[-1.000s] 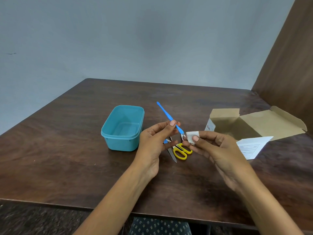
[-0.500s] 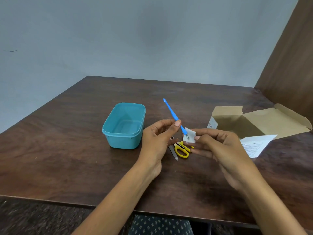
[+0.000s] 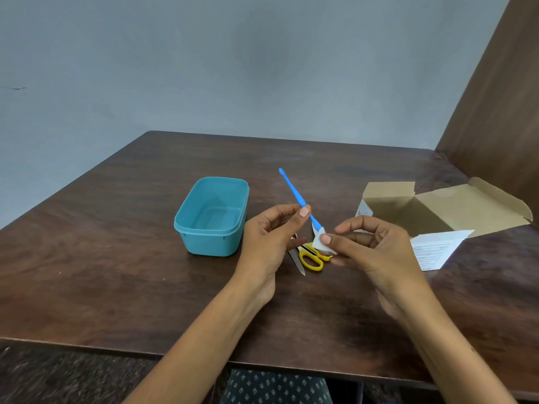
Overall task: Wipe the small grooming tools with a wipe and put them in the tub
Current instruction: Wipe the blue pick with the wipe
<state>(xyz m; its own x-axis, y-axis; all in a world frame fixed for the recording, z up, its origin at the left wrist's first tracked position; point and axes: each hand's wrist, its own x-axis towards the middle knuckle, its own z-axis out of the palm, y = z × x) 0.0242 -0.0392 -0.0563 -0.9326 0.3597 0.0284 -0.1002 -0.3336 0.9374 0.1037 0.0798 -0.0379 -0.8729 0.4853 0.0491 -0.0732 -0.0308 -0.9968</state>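
Blue tool point(image 3: 292, 191) pinched by left hand point(image 3: 269, 237), wipe point(image 3: 322, 242) in right hand point(image 3: 370, 249)

The right hand point(image 3: 369, 246) is sliding the white wipe point(image 3: 322, 244) down to the blue tool's point(image 3: 294, 193) lower tip.

Smooth plastic tub point(image 3: 211, 228), wood-grain table point(image 3: 116, 258)

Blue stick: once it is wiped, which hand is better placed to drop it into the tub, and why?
The left hand. It already pinches the blue stick and sits right beside the tub, which looks empty. The right hand holds the wipe and is farther from the tub.
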